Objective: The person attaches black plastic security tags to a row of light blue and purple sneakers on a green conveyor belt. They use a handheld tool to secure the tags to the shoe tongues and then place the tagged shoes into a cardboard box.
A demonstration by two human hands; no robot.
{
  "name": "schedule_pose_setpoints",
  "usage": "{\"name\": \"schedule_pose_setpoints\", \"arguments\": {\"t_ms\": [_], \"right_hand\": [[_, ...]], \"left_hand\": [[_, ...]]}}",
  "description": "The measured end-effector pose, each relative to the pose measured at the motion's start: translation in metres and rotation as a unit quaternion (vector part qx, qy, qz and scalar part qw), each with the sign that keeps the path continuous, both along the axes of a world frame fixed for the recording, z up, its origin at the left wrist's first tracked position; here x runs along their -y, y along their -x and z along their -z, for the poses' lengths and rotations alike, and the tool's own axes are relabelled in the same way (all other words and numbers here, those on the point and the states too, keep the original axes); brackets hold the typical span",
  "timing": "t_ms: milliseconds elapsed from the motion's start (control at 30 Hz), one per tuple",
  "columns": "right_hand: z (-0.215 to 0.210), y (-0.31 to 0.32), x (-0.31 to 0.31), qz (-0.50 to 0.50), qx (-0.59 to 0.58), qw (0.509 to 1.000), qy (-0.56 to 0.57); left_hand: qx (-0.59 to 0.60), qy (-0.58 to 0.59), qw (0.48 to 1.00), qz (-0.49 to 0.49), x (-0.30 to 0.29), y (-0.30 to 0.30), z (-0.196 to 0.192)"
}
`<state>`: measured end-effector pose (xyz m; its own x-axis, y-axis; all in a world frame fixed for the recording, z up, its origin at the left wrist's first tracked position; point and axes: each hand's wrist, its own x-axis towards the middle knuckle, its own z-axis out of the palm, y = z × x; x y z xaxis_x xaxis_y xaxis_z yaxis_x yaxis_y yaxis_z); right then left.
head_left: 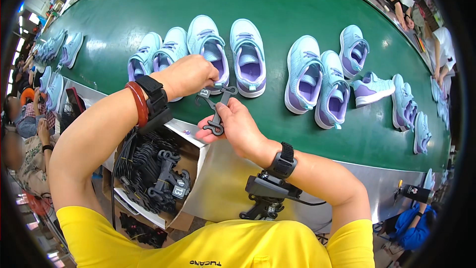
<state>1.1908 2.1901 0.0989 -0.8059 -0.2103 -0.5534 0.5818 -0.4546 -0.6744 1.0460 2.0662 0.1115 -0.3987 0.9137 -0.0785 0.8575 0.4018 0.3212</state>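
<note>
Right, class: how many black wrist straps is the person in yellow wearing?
2: the left wrist strap, beside a red bangle, and the right wrist strap. None seems hidden.

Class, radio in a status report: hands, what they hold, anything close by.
Both hands up over the belt edge. Left hand and right hand grip one black plastic shoe hanger. Light-blue shoes just beyond; box of hangers below left.
</note>
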Motion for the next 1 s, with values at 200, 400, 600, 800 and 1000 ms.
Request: {"name": "schedule_pose_setpoints", "arguments": {"t_ms": [200, 400, 600, 800, 1000], "right_hand": [[-0.008, -0.005, -0.004, 0.000, 0.023, 1.000, 0.017], [0.009, 0.012, -0.043, -0.262, -0.099, 0.937, -0.211], [0.002, 0.033, -0.067, -0.207, -0.147, 0.946, -0.202], [-0.005, 0.047, -0.102, -0.035, -0.470, 0.669, -0.574], [0.011, 0.050, -0.132, -0.313, -0.459, 0.567, -0.608]], "left_hand": [[-0.013, 0.004, 1.000, 0.000, -0.005, -0.009, -0.002], [-0.050, 0.098, 0.993, 0.031, -0.006, -0.008, -0.007], [-0.045, 0.043, 0.998, 0.030, -0.005, -0.025, -0.021], [-0.008, 0.055, 0.998, -0.011, -0.004, -0.019, -0.006], [0.022, 0.104, 0.993, -0.043, -0.005, -0.030, -0.009]]}}
